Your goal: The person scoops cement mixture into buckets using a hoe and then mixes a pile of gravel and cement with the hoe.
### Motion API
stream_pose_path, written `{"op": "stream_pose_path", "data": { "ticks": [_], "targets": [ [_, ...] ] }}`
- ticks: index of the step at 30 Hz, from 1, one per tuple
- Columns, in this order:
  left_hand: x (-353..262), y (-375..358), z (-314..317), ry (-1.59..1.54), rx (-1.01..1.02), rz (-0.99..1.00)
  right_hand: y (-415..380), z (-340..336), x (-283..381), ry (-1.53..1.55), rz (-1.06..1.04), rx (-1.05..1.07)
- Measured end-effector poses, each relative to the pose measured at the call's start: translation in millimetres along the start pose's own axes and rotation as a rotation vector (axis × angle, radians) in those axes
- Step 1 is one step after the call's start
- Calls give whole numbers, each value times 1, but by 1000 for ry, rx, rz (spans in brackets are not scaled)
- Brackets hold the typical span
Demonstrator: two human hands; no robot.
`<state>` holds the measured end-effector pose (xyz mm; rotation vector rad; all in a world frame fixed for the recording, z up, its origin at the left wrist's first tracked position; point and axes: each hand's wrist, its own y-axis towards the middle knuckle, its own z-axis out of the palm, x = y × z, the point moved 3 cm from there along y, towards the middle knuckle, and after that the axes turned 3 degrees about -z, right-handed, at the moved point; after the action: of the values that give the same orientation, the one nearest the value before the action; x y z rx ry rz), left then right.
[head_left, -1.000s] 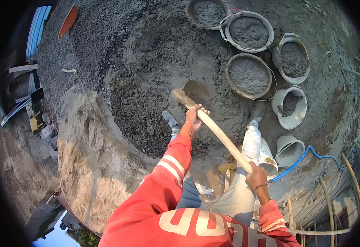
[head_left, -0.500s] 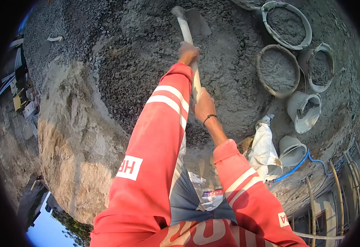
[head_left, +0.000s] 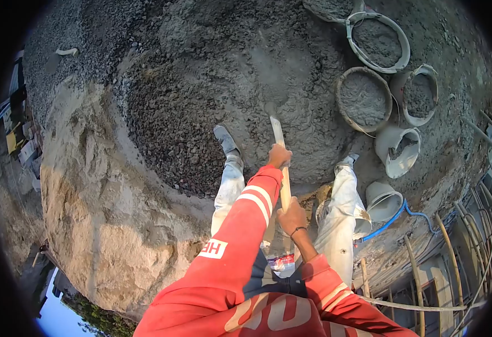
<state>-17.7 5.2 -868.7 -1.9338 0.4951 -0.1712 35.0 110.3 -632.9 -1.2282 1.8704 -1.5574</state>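
Both of my hands are wrapped round the pale wooden handle of a hoe [head_left: 286, 185]. My left hand [head_left: 280, 156] grips it farther forward, towards the head. Nearer my body, my right hand [head_left: 292, 217] closes on the rear part of the handle. The hoe's far end meets the wet grey concrete mix [head_left: 307, 129], and its blade is sunk there out of sight. Between my boots, the mix spreads out in front of me. Darker, coarse gravel [head_left: 173, 123] borders it on the left.
Buckets of concrete stand to the right, among them a round one [head_left: 364, 99] and a tilted one [head_left: 398, 151]. A blue hose [head_left: 389, 223] lies by a pale bucket [head_left: 383, 202]. A sand heap [head_left: 100, 196] rises on the left. Bamboo poles [head_left: 414, 275] stand at lower right.
My hands have drawn the hoe back towards my body. Its head, visible before at the far side of the mix, is now buried closer to me. My left boot has come into view.
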Motion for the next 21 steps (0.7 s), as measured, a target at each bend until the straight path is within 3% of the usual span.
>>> {"op": "stream_pose_path", "data": {
  "ticks": [1,5,7,10,13,18,20,21],
  "targets": [
    [15,4,16,-132,199,-117,-8,-8,3,-20,0,9],
    [23,17,51,-242,205,-41,-12,-45,4,-20,-62,-4],
    [-25,-40,15,-709,412,-226,-16,-77,4,-3,-58,45],
    [-63,-77,0,-755,435,-287,-38,-130,-9,88,-62,132],
    [-90,-89,10,-769,488,-323,-78,-184,-44,71,-252,94],
    [-160,-117,53,-1030,445,-365,-183,-258,-146,199,-259,75],
    [-203,-178,71,-1039,378,-342,-231,-285,-174,240,-196,-2],
    [-217,-209,82,-1022,444,-276,-252,-286,-195,305,-138,-25]
  ]
}}
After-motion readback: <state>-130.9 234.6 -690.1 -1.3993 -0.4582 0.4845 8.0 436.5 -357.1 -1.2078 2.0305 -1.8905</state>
